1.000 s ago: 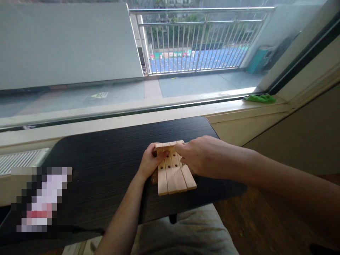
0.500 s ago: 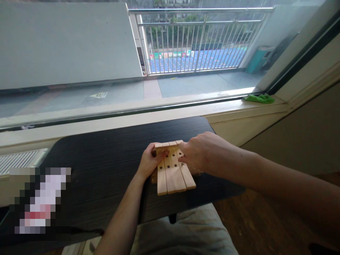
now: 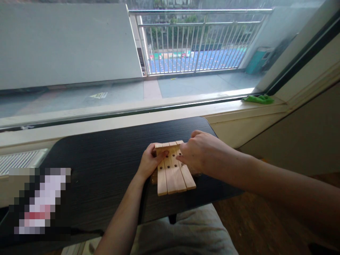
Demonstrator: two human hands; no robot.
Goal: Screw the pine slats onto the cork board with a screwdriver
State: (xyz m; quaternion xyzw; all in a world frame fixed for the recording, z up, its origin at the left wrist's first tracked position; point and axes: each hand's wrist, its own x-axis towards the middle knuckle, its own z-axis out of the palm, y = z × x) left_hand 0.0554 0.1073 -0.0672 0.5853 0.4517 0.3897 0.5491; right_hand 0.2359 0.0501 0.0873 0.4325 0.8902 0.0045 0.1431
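Note:
A small pale wooden slatted piece [image 3: 174,179] with several slats side by side lies on the dark table [image 3: 111,156]. Two rows of dark round spots, screws or holes, run across it, and a raised strip crosses its far end. My left hand [image 3: 151,162] grips the left edge, thumb pressed on top, other fingers behind. On the right, my right hand [image 3: 196,150] is closed with its fingertips over the rightmost slat; whatever it pinches is hidden behind the fingers. Something brown and shiny [image 3: 154,178] shows partly beneath the wood.
A blurred-out pale object [image 3: 45,202] lies at the table's left. Beyond the far edge run a window sill [image 3: 183,113] and a window, with a green cloth [image 3: 258,99] on the sill. A white slatted grille [image 3: 23,161] stands at left.
My right hand has turned slightly at the wrist, its knuckles shifting a little over the right slat. My left hand and the wooden piece have stayed in place.

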